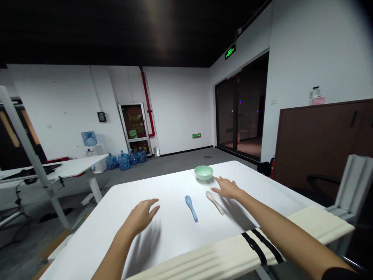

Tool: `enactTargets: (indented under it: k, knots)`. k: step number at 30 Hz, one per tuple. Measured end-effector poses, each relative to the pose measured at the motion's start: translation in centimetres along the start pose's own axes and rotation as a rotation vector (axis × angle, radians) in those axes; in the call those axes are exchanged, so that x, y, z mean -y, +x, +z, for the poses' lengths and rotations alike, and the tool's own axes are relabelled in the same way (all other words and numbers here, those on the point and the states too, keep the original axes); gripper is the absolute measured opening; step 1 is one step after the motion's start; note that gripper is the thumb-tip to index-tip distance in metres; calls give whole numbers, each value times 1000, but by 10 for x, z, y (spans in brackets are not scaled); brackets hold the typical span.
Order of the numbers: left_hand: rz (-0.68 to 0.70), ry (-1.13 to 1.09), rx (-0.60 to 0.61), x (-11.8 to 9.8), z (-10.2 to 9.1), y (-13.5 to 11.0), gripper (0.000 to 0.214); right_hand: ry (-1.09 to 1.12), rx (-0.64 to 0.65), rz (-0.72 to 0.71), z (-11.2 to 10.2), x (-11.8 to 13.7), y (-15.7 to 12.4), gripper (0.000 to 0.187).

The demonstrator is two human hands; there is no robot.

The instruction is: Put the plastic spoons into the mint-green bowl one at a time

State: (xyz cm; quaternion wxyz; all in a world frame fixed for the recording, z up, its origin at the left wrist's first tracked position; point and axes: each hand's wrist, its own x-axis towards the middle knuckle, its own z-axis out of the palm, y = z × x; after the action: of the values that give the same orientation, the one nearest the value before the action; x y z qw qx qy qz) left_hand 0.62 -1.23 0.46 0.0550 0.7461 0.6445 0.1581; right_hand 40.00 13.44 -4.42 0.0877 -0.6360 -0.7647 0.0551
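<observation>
My left hand (142, 216) hovers above the white table (169, 233), thumb and fingers apart, holding nothing. My right hand (229, 188) reaches forward over the table with its fingers spread, and it too is without any object. Just beyond the right fingertips stands a light green bowl (204, 173), upright near the far edge. A blue spoon (191, 209) lies between the two hands. To its right, close to my right hand, lies a beige spoon (215, 202). Both spoons have their bowl ends pointing away from me.
A cream padded bar (215, 258) with black straps runs along the table's near edge. A grey metal post (351, 186) rises at the right, by a brown cabinet (323, 144). Another white desk (78, 166) stands at the left, and several blue water jugs (124, 160) sit behind.
</observation>
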Motion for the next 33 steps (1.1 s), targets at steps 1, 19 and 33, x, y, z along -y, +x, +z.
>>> enactTargets:
  k: [1,19,33]
  knots:
    - [2,0,-3,0,0,0,55,3,-1,0,0,0,0,82]
    - [3,-7,-3,3,0,0,55,-7,-9,-2,1,1,-1,79]
    - [-3,14,3,-1,-2,-1,54,-12,-25,-5,-1,5,-5,74]
